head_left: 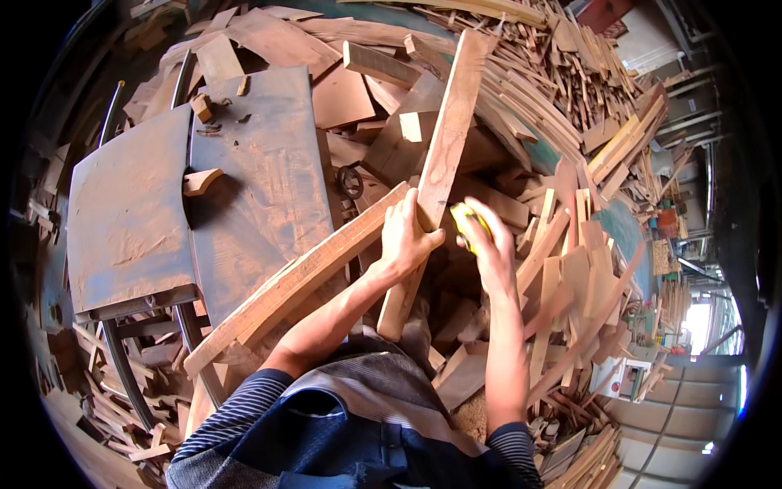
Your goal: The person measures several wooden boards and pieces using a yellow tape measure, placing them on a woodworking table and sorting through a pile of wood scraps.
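Note:
A long wooden plank [452, 122] stands in front of me, tilted, its upper end leaning right and its lower end near my body. My left hand [405, 236] is closed around its middle, thumb across the front face. My right hand [490, 244], just right of the plank, grips a yellow tape measure [467, 223]; no drawn-out blade can be made out. Under my left forearm a thick wooden beam [314, 253] runs diagonally from the saw table's front edge to my left hand, its end partly hidden by the fingers.
A dusty metal saw table [261, 179] with a side plate [130, 212] on rails is at left, bearing a few wood scraps [201, 182]. Offcuts [570, 277] crowd the right. Boards [277, 41] pile up behind, and a large heap of thin strips [562, 73] lies at the far right.

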{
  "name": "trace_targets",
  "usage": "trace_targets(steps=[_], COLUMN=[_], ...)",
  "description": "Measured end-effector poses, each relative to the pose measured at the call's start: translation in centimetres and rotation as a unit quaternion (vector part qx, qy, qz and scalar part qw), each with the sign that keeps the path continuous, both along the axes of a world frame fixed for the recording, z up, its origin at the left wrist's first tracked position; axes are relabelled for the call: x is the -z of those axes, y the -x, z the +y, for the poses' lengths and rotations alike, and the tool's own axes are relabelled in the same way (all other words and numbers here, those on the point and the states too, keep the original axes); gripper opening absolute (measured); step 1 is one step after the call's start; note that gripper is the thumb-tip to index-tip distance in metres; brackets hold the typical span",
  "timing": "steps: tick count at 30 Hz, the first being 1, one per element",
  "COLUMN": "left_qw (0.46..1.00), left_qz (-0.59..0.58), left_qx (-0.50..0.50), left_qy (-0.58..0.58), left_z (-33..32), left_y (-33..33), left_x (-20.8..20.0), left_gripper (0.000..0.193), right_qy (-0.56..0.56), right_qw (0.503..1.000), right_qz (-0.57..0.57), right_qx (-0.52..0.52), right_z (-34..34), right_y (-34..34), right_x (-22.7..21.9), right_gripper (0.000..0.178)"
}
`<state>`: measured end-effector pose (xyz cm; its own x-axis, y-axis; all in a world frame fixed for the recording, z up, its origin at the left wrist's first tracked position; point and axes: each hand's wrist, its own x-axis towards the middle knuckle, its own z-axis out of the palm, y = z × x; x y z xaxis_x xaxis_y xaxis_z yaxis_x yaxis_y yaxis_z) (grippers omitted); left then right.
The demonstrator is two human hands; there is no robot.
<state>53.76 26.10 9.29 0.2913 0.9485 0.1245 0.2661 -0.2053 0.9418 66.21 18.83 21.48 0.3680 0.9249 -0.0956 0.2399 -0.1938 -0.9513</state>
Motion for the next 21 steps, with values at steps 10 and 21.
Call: trace_targets(steps=[10,21], left_qw=[0.992,0.998], left_qz=[-0.019,-0.054], left_qx=[0.029,0.036], left_qy=[-0.120,0.007], left_z=[-1.9,-1.1], left_y=[-1.7,0.1], left_x=[2.7,2.1], left_gripper=[0.102,0.106], right_qy=[-0.053,0.046], right_qw=[0.884,0.843], right_qz=[-0.439,-0.515], right_qx=[-0.148,-0.147], right_z=[4.8,-4.9], right_y=[1.5,-10.4], right_x=[-1.1,-4.5], right_gripper=[0.035,0.051])
